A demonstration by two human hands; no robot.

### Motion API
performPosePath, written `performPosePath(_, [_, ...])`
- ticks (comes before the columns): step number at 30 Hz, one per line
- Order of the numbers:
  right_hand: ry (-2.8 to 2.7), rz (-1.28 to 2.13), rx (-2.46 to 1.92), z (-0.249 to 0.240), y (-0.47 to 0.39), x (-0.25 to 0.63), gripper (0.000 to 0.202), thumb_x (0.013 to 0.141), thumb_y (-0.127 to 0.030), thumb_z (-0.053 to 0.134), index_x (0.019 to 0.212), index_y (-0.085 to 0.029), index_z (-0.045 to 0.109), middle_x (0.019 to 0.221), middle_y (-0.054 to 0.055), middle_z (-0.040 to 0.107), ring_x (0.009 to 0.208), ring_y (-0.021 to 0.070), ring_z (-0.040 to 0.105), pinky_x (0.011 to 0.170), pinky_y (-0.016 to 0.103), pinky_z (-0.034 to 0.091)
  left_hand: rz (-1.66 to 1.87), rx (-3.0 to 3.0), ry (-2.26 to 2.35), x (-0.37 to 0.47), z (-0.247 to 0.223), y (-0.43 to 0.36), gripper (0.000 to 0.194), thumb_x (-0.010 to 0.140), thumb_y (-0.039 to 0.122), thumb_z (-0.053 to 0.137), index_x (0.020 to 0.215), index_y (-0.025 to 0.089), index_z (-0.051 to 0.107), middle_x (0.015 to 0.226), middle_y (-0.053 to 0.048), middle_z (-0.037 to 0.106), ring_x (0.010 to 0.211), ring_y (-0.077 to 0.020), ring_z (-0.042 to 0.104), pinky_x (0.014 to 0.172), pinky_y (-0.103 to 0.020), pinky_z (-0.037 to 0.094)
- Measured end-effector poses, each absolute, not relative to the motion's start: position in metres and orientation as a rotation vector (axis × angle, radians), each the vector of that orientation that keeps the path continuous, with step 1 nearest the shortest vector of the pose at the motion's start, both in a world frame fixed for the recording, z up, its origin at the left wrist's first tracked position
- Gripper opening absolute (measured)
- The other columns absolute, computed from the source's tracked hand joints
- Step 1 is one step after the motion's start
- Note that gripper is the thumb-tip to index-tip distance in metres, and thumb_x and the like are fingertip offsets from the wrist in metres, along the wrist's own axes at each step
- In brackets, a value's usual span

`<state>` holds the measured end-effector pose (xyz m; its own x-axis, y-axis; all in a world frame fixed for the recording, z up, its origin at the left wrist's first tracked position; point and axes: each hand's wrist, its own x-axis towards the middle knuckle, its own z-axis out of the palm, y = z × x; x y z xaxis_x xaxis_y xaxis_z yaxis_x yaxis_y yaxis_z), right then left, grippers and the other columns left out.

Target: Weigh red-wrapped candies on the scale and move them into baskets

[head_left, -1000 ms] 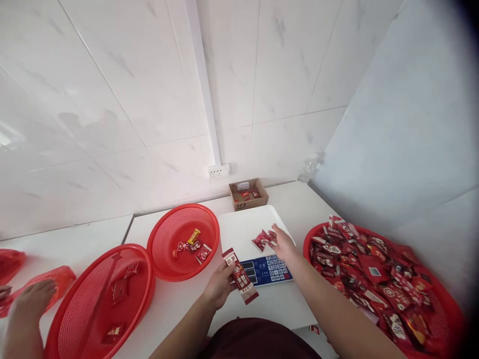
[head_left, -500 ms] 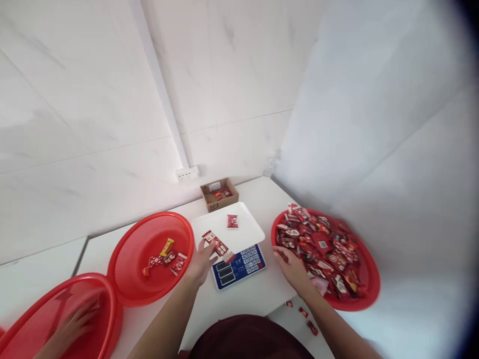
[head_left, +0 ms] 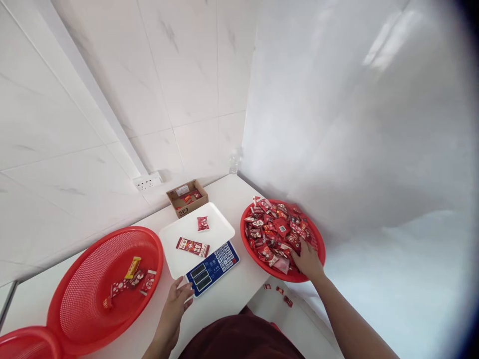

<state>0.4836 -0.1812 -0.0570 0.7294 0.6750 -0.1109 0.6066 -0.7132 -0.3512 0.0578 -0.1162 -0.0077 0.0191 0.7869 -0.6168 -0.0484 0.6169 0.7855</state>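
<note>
My left hand (head_left: 177, 304) is open and holds nothing, its fingertips beside the lower left corner of the blue scale panel (head_left: 213, 269). On the scale's white tray (head_left: 220, 227) lie a long red packet (head_left: 192, 247) and a small red packet (head_left: 202, 223), apart from each other. My right hand (head_left: 307, 260) reaches into the right red basket (head_left: 321, 249), its fingers spread over the heaped red packets (head_left: 267, 232). Nothing is visibly gripped in it, and the fingertips touch the heap.
A cardboard box (head_left: 187, 198) with packets stands behind the tray. The left red basket (head_left: 56, 304) holds several packets, one yellow (head_left: 132, 268). Another red basket (head_left: 30, 344) shows at the lower left. A clear bottle (head_left: 234, 162) stands in the corner. Packets (head_left: 287, 301) lie below the table edge.
The long red packet has left my left hand and lies on the tray. My left hand has drawn back. My right hand has moved over the heap. The view has turned right.
</note>
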Motion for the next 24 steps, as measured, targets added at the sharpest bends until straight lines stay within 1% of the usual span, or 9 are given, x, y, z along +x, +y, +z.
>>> performPosePath(2, [-1.011, 0.376, -2.653, -0.059, -0.181, 0.486, 0.068, 0.082, -0.043, 0.037, 0.142, -0.012, 0.026, 0.140, 0.019, 0.039, 0.128, 0.0310, 0.039, 0.100, 0.045, 0.035, 0.725, 0.653, 1.403, 0.061, -0.004, -0.116, 0.063, 0.071, 0.039, 0.069, 0.124, 0.020, 0.042, 0.111, -0.013, 0.063, 0.096, -0.0213, 0.064, 0.087, -0.036, 0.047])
performPosePath(4, [-1.014, 0.397, -2.630, -0.056, -0.181, 0.488, 0.064, 0.084, -0.042, 0.034, 0.142, -0.014, 0.027, 0.139, 0.018, 0.041, 0.123, 0.0306, 0.045, 0.095, 0.045, 0.039, 0.717, 0.634, 1.388, 0.067, 0.001, -0.115, 0.062, 0.072, 0.037, 0.069, 0.125, 0.019, 0.041, 0.105, -0.011, 0.065, 0.090, -0.0199, 0.065, 0.085, -0.035, 0.048])
performPosePath(6, [-0.998, 0.394, -2.587, -0.051, -0.181, 0.493, 0.056, 0.086, -0.038, 0.030, 0.137, -0.018, 0.037, 0.132, 0.015, 0.050, 0.114, 0.0287, 0.054, 0.090, 0.044, 0.043, 0.708, 0.621, 1.374, 0.073, 0.007, -0.114, 0.060, 0.073, 0.034, 0.068, 0.125, 0.019, 0.041, 0.100, -0.010, 0.067, 0.086, -0.0187, 0.066, 0.083, -0.034, 0.048])
performPosePath(9, [-0.920, 0.359, -2.572, -0.043, -0.183, 0.501, 0.048, 0.087, -0.036, 0.025, 0.124, -0.021, 0.052, 0.113, 0.011, 0.064, 0.097, 0.0258, 0.062, 0.083, 0.041, 0.046, 0.698, 0.621, 1.356, 0.081, 0.015, -0.113, 0.058, 0.072, 0.032, 0.068, 0.123, 0.018, 0.042, 0.096, -0.009, 0.068, 0.081, -0.0178, 0.066, 0.082, -0.034, 0.049])
performPosePath(11, [-0.875, 0.321, -2.579, -0.039, -0.186, 0.505, 0.048, 0.088, -0.036, 0.022, 0.121, -0.021, 0.054, 0.105, 0.011, 0.066, 0.090, 0.0250, 0.064, 0.080, 0.041, 0.047, 0.700, 0.628, 1.347, 0.083, 0.019, -0.112, 0.058, 0.071, 0.031, 0.069, 0.122, 0.018, 0.043, 0.093, -0.008, 0.068, 0.080, -0.0181, 0.066, 0.081, -0.034, 0.050])
performPosePath(13, [-0.845, 0.290, -2.577, -0.035, -0.188, 0.508, 0.049, 0.088, -0.036, 0.021, 0.121, -0.020, 0.054, 0.103, 0.011, 0.066, 0.086, 0.0249, 0.064, 0.078, 0.041, 0.047, 0.696, 0.633, 1.348, 0.083, 0.021, -0.112, 0.057, 0.071, 0.031, 0.069, 0.121, 0.019, 0.044, 0.092, -0.008, 0.068, 0.080, -0.0183, 0.066, 0.081, -0.034, 0.050])
performPosePath(17, [-0.850, 0.303, -2.548, -0.030, -0.193, 0.509, 0.046, 0.087, -0.037, 0.024, 0.115, -0.021, 0.057, 0.102, 0.010, 0.067, 0.083, 0.0241, 0.064, 0.077, 0.040, 0.047, 0.668, 0.635, 1.353, 0.082, 0.020, -0.112, 0.056, 0.073, 0.029, 0.066, 0.122, 0.018, 0.042, 0.091, -0.007, 0.068, 0.080, -0.0173, 0.065, 0.081, -0.034, 0.049])
performPosePath(21, [-0.933, 0.433, -2.450, -0.032, -0.196, 0.504, 0.038, 0.085, -0.038, 0.030, 0.101, -0.023, 0.062, 0.104, 0.007, 0.067, 0.088, 0.0227, 0.063, 0.081, 0.038, 0.047, 0.658, 0.645, 1.347, 0.080, 0.014, -0.113, 0.057, 0.072, 0.031, 0.066, 0.122, 0.018, 0.043, 0.091, -0.007, 0.068, 0.080, -0.0173, 0.065, 0.082, -0.034, 0.048])
performPosePath(24, [-0.943, 0.439, -2.431, -0.036, -0.197, 0.501, 0.037, 0.084, -0.037, 0.031, 0.099, -0.023, 0.062, 0.103, 0.006, 0.067, 0.091, 0.0220, 0.062, 0.083, 0.037, 0.047, 0.651, 0.661, 1.326, 0.080, 0.010, -0.113, 0.060, 0.069, 0.036, 0.069, 0.121, 0.017, 0.045, 0.091, -0.007, 0.068, 0.080, -0.0178, 0.065, 0.082, -0.035, 0.048])
